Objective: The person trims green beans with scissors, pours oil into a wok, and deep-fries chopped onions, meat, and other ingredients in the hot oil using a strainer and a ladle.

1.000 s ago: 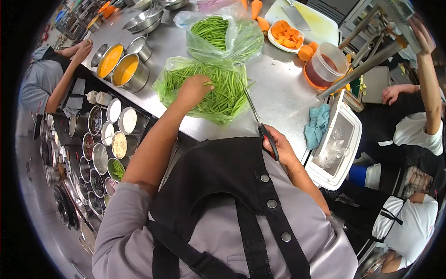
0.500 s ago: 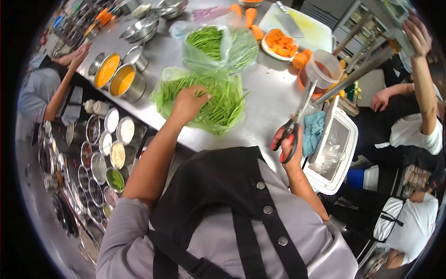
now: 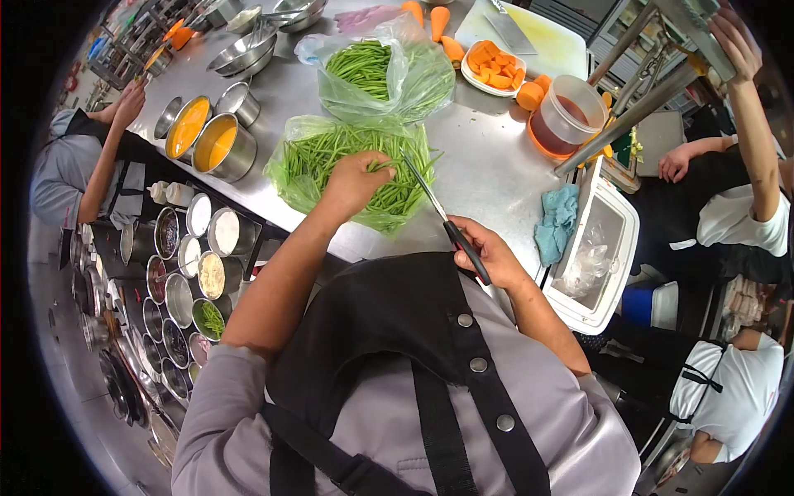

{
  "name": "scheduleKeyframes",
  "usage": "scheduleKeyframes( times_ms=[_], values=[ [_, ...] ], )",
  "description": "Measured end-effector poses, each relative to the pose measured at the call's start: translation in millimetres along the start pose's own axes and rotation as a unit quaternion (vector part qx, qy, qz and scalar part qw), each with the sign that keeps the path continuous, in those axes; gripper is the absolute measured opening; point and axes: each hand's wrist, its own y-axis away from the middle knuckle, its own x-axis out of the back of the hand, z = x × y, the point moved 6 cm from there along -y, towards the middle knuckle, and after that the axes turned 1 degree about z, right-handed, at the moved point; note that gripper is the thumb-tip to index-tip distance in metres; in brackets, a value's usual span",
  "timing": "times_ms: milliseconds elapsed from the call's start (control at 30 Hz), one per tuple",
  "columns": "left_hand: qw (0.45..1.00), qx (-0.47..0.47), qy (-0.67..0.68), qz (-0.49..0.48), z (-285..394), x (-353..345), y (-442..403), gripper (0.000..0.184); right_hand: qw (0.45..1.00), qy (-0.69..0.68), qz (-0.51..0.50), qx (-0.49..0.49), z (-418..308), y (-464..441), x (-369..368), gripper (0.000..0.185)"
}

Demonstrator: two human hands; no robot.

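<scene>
My right hand (image 3: 488, 252) is closed around the handles of a pair of black and red scissors (image 3: 436, 201). Their metal blades point up and left, the tips over the pile of green beans (image 3: 318, 157). With fingers pinched together, my left hand (image 3: 357, 183) holds green beans above the right part of that pile, just left of the blades. Under the pile lies a light green plastic bag (image 3: 291, 192), spread on the steel table. Behind it, a clear plastic bag (image 3: 430, 83) holds more green beans (image 3: 364, 69).
To the right are a tub of reddish liquid (image 3: 566, 116), a blue cloth (image 3: 557, 223) and an open white cooler (image 3: 597, 310). A bowl of cut carrots (image 3: 495, 68) and a knife (image 3: 511, 31) sit behind. Pots of orange liquid (image 3: 219, 147) stand left. Co-workers are at both sides.
My right hand has brought the scissors left from beside the blue cloth to the beans, turning the blades leftward. My left hand has shifted slightly right and stays pinched.
</scene>
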Motion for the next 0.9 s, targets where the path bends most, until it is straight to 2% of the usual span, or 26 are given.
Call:
scheduleKeyframes(
  times_ms=[133, 200, 267, 300, 367, 400, 433, 467, 500, 600, 633, 667, 700, 767, 800, 900],
  values=[
    [0.999, -0.001, -0.025, -0.021, 1, -3, 3, 0.026, 1.000, 0.018, 0.007, 0.017, -1, -5, -2, 0.068],
    [0.999, 0.005, -0.031, -0.031, -3, -5, 4, 0.028, 1.000, 0.003, 0.013, -0.027, 4, -7, -4, 0.062],
    [0.997, -0.068, -0.038, -0.011, -4, -7, 3, 0.027, 0.999, -0.006, 0.014, -0.032, 3, -8, -6, 0.058],
    [0.997, -0.065, -0.037, -0.011, -7, -8, 2, 0.027, 0.999, -0.015, 0.015, -0.036, 3, -8, -7, 0.055],
    [1.000, 0.001, -0.005, -0.014, -22, -10, -2, 0.019, 0.999, -0.018, 0.016, -0.036, 21, -9, -1, 0.054],
    [1.000, 0.002, -0.005, -0.014, -25, -9, -4, 0.019, 0.999, -0.021, 0.018, -0.032, 21, -10, -1, 0.052],
    [0.989, 0.081, 0.122, -0.013, -37, -9, -5, 0.017, 0.999, -0.021, 0.017, -0.034, 21, -8, -1, 0.052],
    [0.956, 0.159, 0.247, -0.013, -49, -12, -4, 0.015, 0.999, -0.031, 0.026, -0.025, 18, -6, 0, 0.051],
    [0.956, 0.160, 0.247, -0.012, -53, -14, -6, 0.015, 0.998, -0.041, 0.033, -0.015, 15, -4, -1, 0.050],
    [0.974, 0.116, 0.195, 0.019, -58, -22, -16, 0.017, 0.997, -0.055, 0.051, -0.012, 20, 0, 3, 0.050],
    [0.993, -0.017, 0.119, 0.012, -45, -27, -20, 0.018, 0.997, -0.054, 0.050, -0.012, 20, 0, 2, 0.050],
    [0.988, -0.149, 0.041, 0.004, -32, -34, -21, 0.019, 0.996, -0.065, 0.056, -0.007, 19, 0, 3, 0.051],
    [0.988, -0.149, 0.042, 0.004, -28, -36, -23, 0.019, 0.995, -0.076, 0.062, -0.002, 18, 1, 3, 0.052],
    [0.986, -0.147, -0.042, -0.066, -21, -49, -26, 0.023, 0.993, -0.105, 0.061, -0.008, 19, 1, 6, 0.053],
    [0.986, -0.150, -0.042, -0.067, -21, -51, -27, 0.023, 0.989, -0.134, 0.061, -0.014, 20, 2, 8, 0.055],
    [0.987, -0.143, -0.038, -0.060, -22, -52, -28, 0.024, 0.992, -0.105, 0.053, -0.038, 18, 8, 13, 0.063]
  ],
)
